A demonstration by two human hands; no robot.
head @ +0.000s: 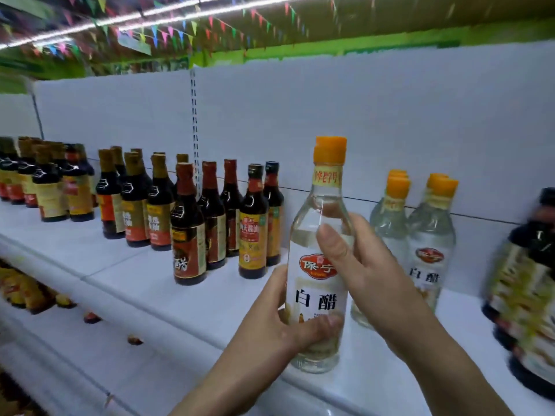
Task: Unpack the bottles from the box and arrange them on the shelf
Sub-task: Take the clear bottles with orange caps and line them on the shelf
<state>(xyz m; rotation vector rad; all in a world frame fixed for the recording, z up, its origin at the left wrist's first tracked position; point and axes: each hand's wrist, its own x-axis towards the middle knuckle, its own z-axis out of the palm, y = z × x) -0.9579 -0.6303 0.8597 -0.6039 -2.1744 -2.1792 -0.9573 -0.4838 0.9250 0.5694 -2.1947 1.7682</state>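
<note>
Left hand (282, 322) and right hand (363, 265) both grip a bottle (315, 298) at the shelf (180, 298) edge; several clear bottles (429, 235) already stand behind; box unseen

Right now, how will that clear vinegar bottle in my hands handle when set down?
The clear bottle looks nearly full, so probably heavy for its size. Tall and narrow, it may tip easily. Smooth wall, possibly slippery.
</note>
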